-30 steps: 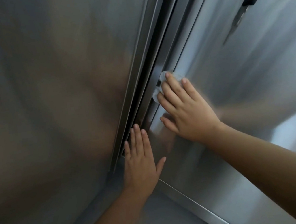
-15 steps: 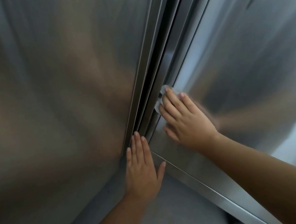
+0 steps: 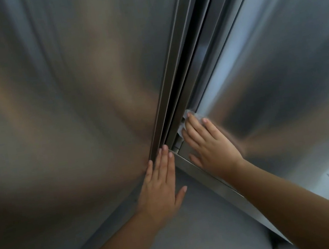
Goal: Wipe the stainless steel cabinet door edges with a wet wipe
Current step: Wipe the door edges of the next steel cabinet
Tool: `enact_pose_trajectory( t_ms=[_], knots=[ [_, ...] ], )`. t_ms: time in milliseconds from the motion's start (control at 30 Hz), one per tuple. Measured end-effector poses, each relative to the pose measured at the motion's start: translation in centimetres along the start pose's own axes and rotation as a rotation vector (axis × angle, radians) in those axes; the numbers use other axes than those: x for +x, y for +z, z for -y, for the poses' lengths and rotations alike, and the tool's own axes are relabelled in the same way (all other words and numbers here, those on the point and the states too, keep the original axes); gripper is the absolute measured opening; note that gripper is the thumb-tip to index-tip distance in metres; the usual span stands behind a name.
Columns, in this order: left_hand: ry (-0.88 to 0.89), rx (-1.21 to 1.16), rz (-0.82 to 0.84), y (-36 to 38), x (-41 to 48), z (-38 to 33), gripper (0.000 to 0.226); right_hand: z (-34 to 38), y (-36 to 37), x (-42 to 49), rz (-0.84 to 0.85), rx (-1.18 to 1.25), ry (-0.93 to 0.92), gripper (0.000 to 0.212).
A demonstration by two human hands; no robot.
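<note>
My right grip [image 3: 211, 145], fingers nearly straight and clenched round nothing, pressed the crumpled white wet wipe [image 3: 197, 116] flat against the inner edge [image 3: 207, 58] of the right-hand brushed stainless steel cabinet door [image 3: 278, 60]. Over the last second it had slid down that edge to just above the door's bottom corner, so I judged this stroke nearly finished. My left grip [image 3: 159, 184] lay flat and released, fingertips at the foot of the left-hand steel door [image 3: 69, 95]. My fingers hid most of the wipe, the dark gap between the doors showed nothing, and reflections blurred the steel.
</note>
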State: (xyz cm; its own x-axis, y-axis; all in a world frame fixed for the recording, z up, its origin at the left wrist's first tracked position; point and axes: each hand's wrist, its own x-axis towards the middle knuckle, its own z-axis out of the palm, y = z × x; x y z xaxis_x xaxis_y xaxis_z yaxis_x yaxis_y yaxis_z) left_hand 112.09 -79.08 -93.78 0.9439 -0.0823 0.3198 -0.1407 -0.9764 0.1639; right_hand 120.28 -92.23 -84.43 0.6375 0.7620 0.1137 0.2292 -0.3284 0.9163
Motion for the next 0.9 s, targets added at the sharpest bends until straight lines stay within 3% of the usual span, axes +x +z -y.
enact_pose_trajectory(
  t_ms=[133,267,500,900],
  knots=[
    [0.065,0.026,-0.057,-0.6,-0.4,0.5,0.071,1.5,0.7,-0.3,0.026,0.042,-0.014,0.068],
    [0.071,0.057,-0.008,-0.9,-0.6,0.6,0.068,3.0,1.5,-0.5,0.026,0.095,-0.024,0.069],
    [0.083,0.188,-0.054,-0.5,-1.3,1.3,0.075,5.2,2.3,-0.6,0.072,0.134,-0.072,0.071],
    [0.056,0.087,-0.115,-1.8,-0.3,0.6,0.076,4.0,1.6,-0.6,0.126,0.093,-0.205,0.066]
  ],
)
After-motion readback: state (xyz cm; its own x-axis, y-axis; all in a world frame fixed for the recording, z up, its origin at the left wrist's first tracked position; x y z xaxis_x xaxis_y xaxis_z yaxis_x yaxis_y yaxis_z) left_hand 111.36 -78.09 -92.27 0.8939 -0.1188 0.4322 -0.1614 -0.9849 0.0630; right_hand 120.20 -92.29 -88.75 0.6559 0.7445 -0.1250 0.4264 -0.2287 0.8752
